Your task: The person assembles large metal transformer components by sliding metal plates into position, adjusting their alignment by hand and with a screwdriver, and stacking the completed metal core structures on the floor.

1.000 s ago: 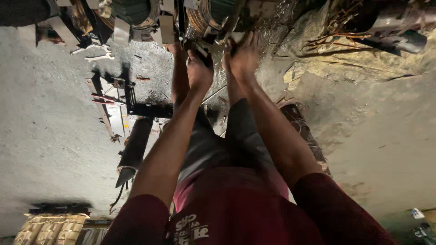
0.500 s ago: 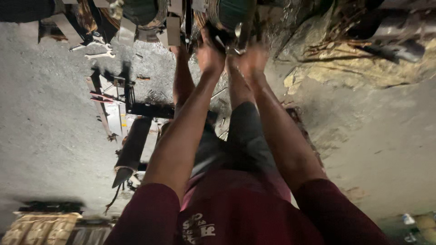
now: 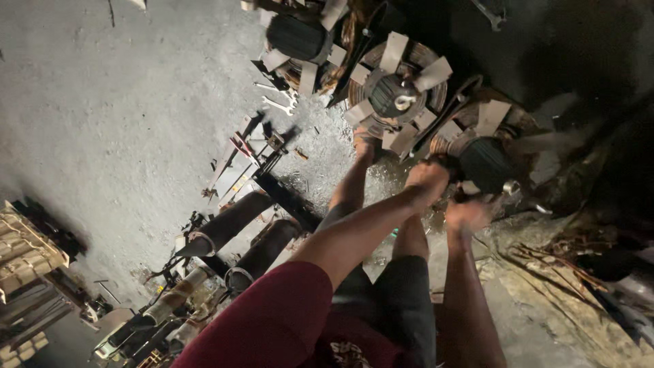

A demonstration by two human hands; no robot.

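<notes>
Both the left hand [image 3: 428, 178] and right hand [image 3: 467, 215] seem clenched on the dark cylindrical motor core [image 3: 485, 163], whose metal fins could cut fingers if it slips

Left hand [image 3: 428, 178]: fingers blurred; grip on the dark drum [image 3: 485, 163] cannot be told.
Right hand [image 3: 467, 215]: motion-blurred; whatever it touches below the drum is unclear.
Drum: far side lost in shadow, near edge covered by the left hand.
Upper coil [image 3: 297, 35]: cut off by the top edge.
Right arm: elbow and sleeve cut off by the bottom edge.
Upper right corner: black shadow, contents unreadable.
Pipes [image 3: 231, 221]: lower ends merge into dark clutter.
Crate [image 3: 24, 249]: cut off by the left edge.
Wrenches [image 3: 278, 102]: too small to tell type.
</notes>
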